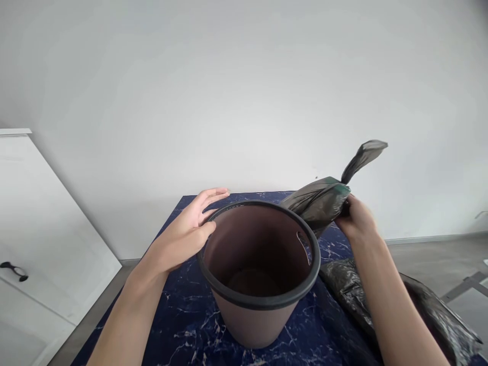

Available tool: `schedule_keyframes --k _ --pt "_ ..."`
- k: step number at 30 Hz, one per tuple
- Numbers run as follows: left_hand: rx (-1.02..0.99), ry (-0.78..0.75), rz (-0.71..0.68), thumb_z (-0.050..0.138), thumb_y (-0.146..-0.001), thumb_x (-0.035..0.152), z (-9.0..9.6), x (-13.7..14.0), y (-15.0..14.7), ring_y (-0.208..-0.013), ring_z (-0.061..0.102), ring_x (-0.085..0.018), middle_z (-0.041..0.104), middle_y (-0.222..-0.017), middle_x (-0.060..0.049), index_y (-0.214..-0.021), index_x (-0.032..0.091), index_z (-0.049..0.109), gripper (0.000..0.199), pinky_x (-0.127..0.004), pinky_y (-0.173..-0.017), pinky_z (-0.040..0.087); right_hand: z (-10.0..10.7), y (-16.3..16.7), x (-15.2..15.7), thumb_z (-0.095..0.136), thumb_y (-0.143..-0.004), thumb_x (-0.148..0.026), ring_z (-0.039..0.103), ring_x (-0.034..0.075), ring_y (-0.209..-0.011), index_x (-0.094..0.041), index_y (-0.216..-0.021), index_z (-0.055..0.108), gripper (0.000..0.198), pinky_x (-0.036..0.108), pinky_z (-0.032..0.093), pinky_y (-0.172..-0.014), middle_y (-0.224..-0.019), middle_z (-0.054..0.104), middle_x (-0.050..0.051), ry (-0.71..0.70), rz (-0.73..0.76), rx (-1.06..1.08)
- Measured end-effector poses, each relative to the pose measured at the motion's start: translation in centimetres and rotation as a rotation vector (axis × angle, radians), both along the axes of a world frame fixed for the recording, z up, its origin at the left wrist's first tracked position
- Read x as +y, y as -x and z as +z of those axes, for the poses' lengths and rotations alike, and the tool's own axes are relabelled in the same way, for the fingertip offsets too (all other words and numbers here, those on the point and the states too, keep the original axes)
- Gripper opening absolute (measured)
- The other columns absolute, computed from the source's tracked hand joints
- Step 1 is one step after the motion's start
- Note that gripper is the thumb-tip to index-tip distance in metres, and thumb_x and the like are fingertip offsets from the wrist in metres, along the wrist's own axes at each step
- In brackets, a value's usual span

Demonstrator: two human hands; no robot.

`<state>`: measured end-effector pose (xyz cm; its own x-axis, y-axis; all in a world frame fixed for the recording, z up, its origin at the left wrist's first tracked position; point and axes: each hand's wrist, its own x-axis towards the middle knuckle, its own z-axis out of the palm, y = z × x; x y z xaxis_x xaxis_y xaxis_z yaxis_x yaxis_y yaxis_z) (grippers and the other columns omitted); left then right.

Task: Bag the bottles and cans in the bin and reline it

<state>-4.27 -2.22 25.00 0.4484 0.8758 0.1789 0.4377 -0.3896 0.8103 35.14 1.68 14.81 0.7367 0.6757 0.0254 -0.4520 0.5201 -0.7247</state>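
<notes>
A brown bin point(253, 320) with a black rim stands upright on the table, and nothing shows inside it. At the left of its rim is my left hand point(194, 218), fingers stretched out and apart, the thumb touching the rim. Beyond the bin's right side, my right hand point(354, 216) is closed around a dark, see-through plastic trash bag point(314, 201). One end of this bag sticks up above the hand, while its lower part hangs behind the bin's rim. My right fingertips are partly hidden by the plastic.
A blue marble-patterned cover point(190, 325) lies over the table. To the right, under my right forearm, is a crumpled black plastic bag point(343, 279). A white cabinet point(41, 229) with a black handle stands at the left. A white wall point(244, 101) rises behind the table.
</notes>
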Motion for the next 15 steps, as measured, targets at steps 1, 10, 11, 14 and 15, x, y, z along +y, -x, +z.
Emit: schedule_keyframes --k 1,10,11,14,15 --pt "-0.008 -0.010 0.016 0.062 -0.092 0.026 0.0 0.0 0.0 -0.165 0.035 -0.037 0.043 -0.175 0.002 -0.154 0.043 0.053 0.065 -0.061 -0.130 0.041 -0.7 -0.4 0.4 0.064 -0.091 -0.004 0.069 0.011 -0.067 -0.018 -0.080 0.067 0.018 0.019 0.063 -0.062 -0.078 0.072 -0.001 0.060 0.041 0.032" --pt "-0.141 -0.040 0.186 0.060 -0.083 0.012 -0.5 1.9 1.3 -0.163 0.039 -0.034 0.053 -0.168 0.000 -0.142 0.037 0.065 0.064 -0.057 -0.131 0.042 -5.5 -3.1 0.6 0.069 -0.107 -0.029 0.067 0.011 -0.072 -0.014 -0.107 0.068 0.015 0.025 0.060 -0.065 -0.093 0.070 0.000 0.470 0.200 0.131" --pt "-0.138 -0.044 0.221 0.059 -0.081 0.010 -0.6 2.1 1.5 -0.164 0.037 -0.034 0.052 -0.169 0.000 -0.142 0.036 0.065 0.066 -0.059 -0.132 0.039 -5.8 -3.6 0.4 0.069 -0.107 -0.032 0.067 0.011 -0.074 -0.015 -0.110 0.069 0.017 0.025 0.060 -0.066 -0.096 0.070 0.000 0.504 0.209 0.115" --pt "-0.127 -0.040 0.289 0.057 -0.079 0.008 -0.6 2.4 1.7 -0.164 0.038 -0.036 0.048 -0.172 -0.002 -0.145 0.037 0.064 0.072 -0.062 -0.129 0.041 -6.3 -5.4 -0.4 0.069 -0.107 -0.035 0.065 0.011 -0.072 -0.015 -0.113 0.069 0.021 0.025 0.059 -0.064 -0.097 0.069 0.001 0.604 0.240 0.036" --pt "-0.123 -0.045 0.296 0.057 -0.079 0.008 -0.6 2.4 1.8 -0.163 0.038 -0.037 0.048 -0.172 -0.002 -0.145 0.037 0.063 0.073 -0.062 -0.128 0.042 -6.4 -6.0 -0.9 0.068 -0.108 -0.036 0.063 0.010 -0.069 -0.015 -0.111 0.068 0.021 0.023 0.057 -0.061 -0.094 0.069 0.000 0.634 0.254 0.000"
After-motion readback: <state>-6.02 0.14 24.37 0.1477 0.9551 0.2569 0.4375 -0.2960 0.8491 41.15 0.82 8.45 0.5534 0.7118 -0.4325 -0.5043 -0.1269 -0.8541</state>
